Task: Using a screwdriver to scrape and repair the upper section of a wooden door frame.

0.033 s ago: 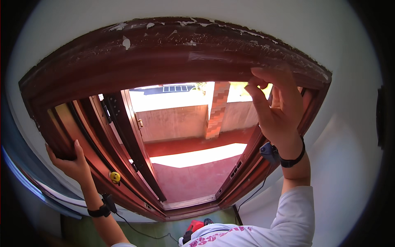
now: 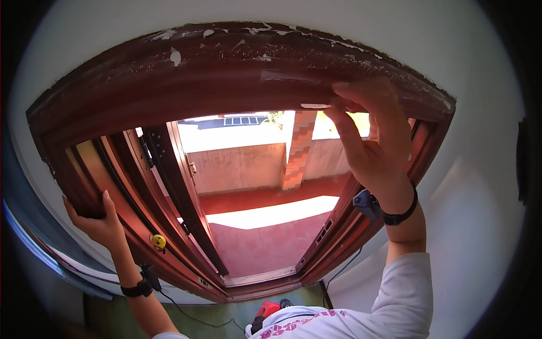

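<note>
A dark red-brown door frame (image 2: 226, 70) with flaking paint and white patches fills the upper middle. My left hand (image 2: 101, 229) grips the left side of the frame, its thumb against the inner face and fingers around the outer edge. High at the right, my right hand (image 2: 375, 147) is held against the top beam, thumb and forefinger pinched together. A thin pale flat piece (image 2: 314, 105) sticks out left from those fingertips along the beam's lower edge. Its kind is too small to tell. Blur softens the right fingers.
An open door leaf (image 2: 178, 186) with a yellow round knob-like thing (image 2: 158, 243) nearby stands at the left. Through the doorway are a low wall (image 2: 237, 175) and a brick pillar (image 2: 299, 150). Cables (image 2: 192, 319) run from both wrist straps. A white wall (image 2: 463, 226) flanks the right.
My right hand has shifted slightly left along the beam, and the pale piece at its fingertips now shows. My left hand stays on the frame.
</note>
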Action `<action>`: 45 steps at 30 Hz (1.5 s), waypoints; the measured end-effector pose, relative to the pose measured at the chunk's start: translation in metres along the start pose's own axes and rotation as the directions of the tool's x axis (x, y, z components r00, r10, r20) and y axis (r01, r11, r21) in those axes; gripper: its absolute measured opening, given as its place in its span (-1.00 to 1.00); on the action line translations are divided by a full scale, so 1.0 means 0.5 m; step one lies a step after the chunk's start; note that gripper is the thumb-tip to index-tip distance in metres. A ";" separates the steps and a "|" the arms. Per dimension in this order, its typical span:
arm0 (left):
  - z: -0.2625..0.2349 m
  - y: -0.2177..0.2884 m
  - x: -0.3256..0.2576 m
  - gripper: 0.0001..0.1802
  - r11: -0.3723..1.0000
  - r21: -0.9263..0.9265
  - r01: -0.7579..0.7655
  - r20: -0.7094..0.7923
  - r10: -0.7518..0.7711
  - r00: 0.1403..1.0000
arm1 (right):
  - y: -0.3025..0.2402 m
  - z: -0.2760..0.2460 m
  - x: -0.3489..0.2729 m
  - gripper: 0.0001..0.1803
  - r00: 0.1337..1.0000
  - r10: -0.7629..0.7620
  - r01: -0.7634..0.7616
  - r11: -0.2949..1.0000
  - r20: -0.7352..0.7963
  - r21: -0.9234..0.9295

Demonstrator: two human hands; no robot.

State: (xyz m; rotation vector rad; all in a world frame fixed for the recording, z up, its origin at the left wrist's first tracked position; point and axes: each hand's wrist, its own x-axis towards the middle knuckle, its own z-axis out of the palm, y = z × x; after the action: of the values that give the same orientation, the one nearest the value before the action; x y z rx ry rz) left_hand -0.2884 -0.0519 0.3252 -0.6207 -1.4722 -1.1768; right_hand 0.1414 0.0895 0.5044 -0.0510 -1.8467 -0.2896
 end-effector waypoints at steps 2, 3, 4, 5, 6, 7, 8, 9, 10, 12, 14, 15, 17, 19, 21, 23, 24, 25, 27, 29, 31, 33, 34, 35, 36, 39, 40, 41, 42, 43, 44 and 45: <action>0.001 0.009 0.003 -0.04 1.000 -0.015 0.020 0.006 -0.020 1.000 | 0.003 0.030 0.044 -0.68 0.964 -0.265 0.262 0.942 0.013 -0.210; -0.001 0.009 0.005 -0.04 1.000 -0.013 0.020 0.002 -0.020 1.000 | 0.008 0.043 0.057 -0.68 0.963 -0.268 0.264 0.942 0.010 -0.208; -0.004 0.009 0.006 -0.03 1.000 -0.009 0.014 0.003 -0.014 1.000 | 0.013 0.056 0.067 -0.67 0.940 -0.341 0.335 0.907 0.023 -0.255; -0.006 0.008 0.007 -0.02 1.000 -0.006 0.009 0.004 -0.009 1.000 | 0.015 0.066 0.070 -0.67 0.911 -0.411 0.403 0.864 0.040 -0.301; -0.006 0.010 0.008 -0.01 1.000 0.015 -0.008 -0.006 0.008 1.000 | 0.019 0.071 0.069 -0.67 0.909 -0.416 0.408 0.863 0.041 -0.298; -0.006 0.010 0.008 -0.01 1.000 0.018 -0.003 -0.009 0.003 1.000 | 0.024 0.074 0.065 -0.68 0.908 -0.418 0.400 0.855 0.019 -0.329; -0.005 0.010 0.008 -0.02 1.000 0.014 -0.013 -0.013 0.013 1.000 | 0.028 0.075 0.064 -0.70 0.908 -0.420 0.391 0.848 -0.003 -0.359; -0.007 0.009 0.008 -0.02 1.000 0.011 -0.027 -0.013 0.027 1.000 | 0.027 0.077 0.064 -0.70 0.909 -0.418 0.390 0.849 -0.002 -0.356; -0.007 0.010 0.008 -0.02 1.000 0.013 -0.027 -0.009 0.027 1.000 | 0.026 0.078 0.064 -0.71 0.912 -0.410 0.379 0.848 -0.007 -0.372; -0.007 0.012 0.009 -0.03 1.000 0.009 -0.023 -0.013 0.023 1.000 | 0.021 0.081 0.064 -0.72 0.917 -0.399 0.364 0.848 -0.012 -0.385; -0.007 0.002 0.007 -0.03 0.999 0.026 -0.032 -0.015 0.033 0.999 | 0.009 0.080 0.062 -0.73 0.955 -0.291 0.255 0.898 -0.051 -0.360; -0.005 0.000 0.005 -0.03 0.999 0.036 -0.038 -0.022 0.039 0.999 | 0.007 0.073 0.061 -0.73 0.956 -0.290 0.254 0.897 -0.049 -0.361; -0.004 0.003 0.007 -0.03 0.999 0.029 -0.033 -0.012 0.034 0.999 | 0.007 0.051 0.057 -0.72 0.923 -0.381 0.314 0.823 -0.050 -0.473; -0.005 0.006 0.008 -0.03 0.999 0.025 -0.029 -0.003 0.029 1.000 | 0.017 0.032 0.045 -0.72 0.931 -0.362 0.298 0.833 -0.052 -0.466; -0.002 0.003 0.007 -0.04 0.998 0.045 -0.042 0.000 0.042 0.999 | 0.020 0.018 0.029 -0.72 0.938 -0.343 0.281 0.841 -0.054 -0.462; 0.003 0.001 0.004 -0.05 0.999 0.014 -0.052 -0.038 0.052 0.998 | 0.018 0.006 0.012 -0.71 0.981 -0.188 0.157 0.910 -0.046 -0.383; 0.000 0.000 0.006 -0.05 0.999 0.016 -0.049 -0.035 0.050 0.998 | 0.018 -0.004 0.008 -0.71 0.981 -0.187 0.155 0.909 -0.047 -0.387; -0.002 -0.002 0.006 -0.06 0.999 0.019 -0.047 -0.033 0.048 0.998 | 0.020 -0.014 0.004 -0.71 0.986 -0.165 0.142 0.909 -0.023 -0.391; -0.001 -0.002 0.006 -0.06 0.999 0.008 -0.050 -0.036 0.050 0.998 | 0.025 -0.035 -0.005 -0.71 0.990 -0.140 0.128 0.908 -0.001 -0.400; 0.000 -0.001 0.006 -0.07 0.998 0.017 -0.064 -0.041 0.064 0.997 | 0.036 -0.054 -0.020 -0.74 0.992 -0.109 0.073 0.897 -0.058 -0.435; -0.003 0.001 0.009 -0.08 0.997 0.017 -0.069 -0.045 0.070 0.997 | 0.048 -0.076 -0.035 -0.75 0.995 -0.065 0.029 0.909 -0.073 -0.416; -0.004 0.000 0.008 -0.09 0.997 0.014 -0.075 -0.047 0.075 0.996 | 0.060 -0.098 -0.050 -0.76 0.996 -0.019 -0.016 0.917 -0.085 -0.398; -0.003 -0.001 0.006 -0.09 0.998 0.016 -0.057 -0.036 0.057 0.998 | 0.066 -0.110 -0.058 -0.78 0.996 0.009 -0.044 0.913 -0.088 -0.405; 0.000 -0.001 0.004 -0.09 0.999 0.018 -0.039 -0.025 0.039 0.999 | 0.072 -0.123 -0.066 -0.80 0.995 0.038 -0.072 0.908 -0.091 -0.412; 0.002 -0.001 0.003 -0.09 0.999 0.011 -0.045 -0.027 0.046 0.999 | 0.079 -0.132 -0.075 -0.80 0.995 0.039 -0.074 0.907 -0.092 -0.415; -0.001 0.000 0.003 -0.09 1.000 0.020 -0.017 0.017 0.017 1.000 | 0.102 -0.169 -0.100 -0.83 0.985 0.074 -0.133 0.897 -0.154 -0.422; -0.003 0.000 0.006 -0.09 1.000 -0.002 -0.006 0.014 0.006 1.000 | 0.109 -0.186 -0.107 -0.86 0.982 0.086 -0.152 0.893 -0.170 -0.423; -0.003 -0.004 0.008 -0.09 1.000 0.024 -0.015 0.006 0.015 1.000 | 0.115 -0.203 -0.113 -0.88 0.978 0.099 -0.170 0.889 -0.186 -0.424; -0.001 -0.013 0.004 -0.09 0.999 0.038 -0.012 0.011 0.012 1.000 | 0.121 -0.218 -0.120 -0.88 0.977 0.101 -0.174 0.886 -0.188 -0.430; 0.000 -0.020 0.002 -0.09 0.999 0.053 -0.010 0.015 0.009 1.000 | 0.127 -0.232 -0.127 -0.89 0.976 0.114 -0.193 0.856 -0.188 -0.480; 0.002 -0.023 0.002 -0.09 0.999 0.041 -0.015 0.012 0.014 1.000 | 0.133 -0.246 -0.133 -0.91 0.974 0.126 -0.209 0.823 -0.189 -0.528; 0.005 -0.023 0.002 -0.09 0.998 0.052 -0.037 0.004 0.037 0.999 | 0.141 -0.263 -0.143 -0.91 0.972 0.132 -0.217 0.817 -0.192 -0.535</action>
State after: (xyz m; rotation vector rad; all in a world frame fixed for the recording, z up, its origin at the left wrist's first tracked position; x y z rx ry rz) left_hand -0.2999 -0.0541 0.3223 -0.6123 -1.4834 -1.1062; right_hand 0.2987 0.1364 0.4835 -0.5870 -1.5439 -0.6754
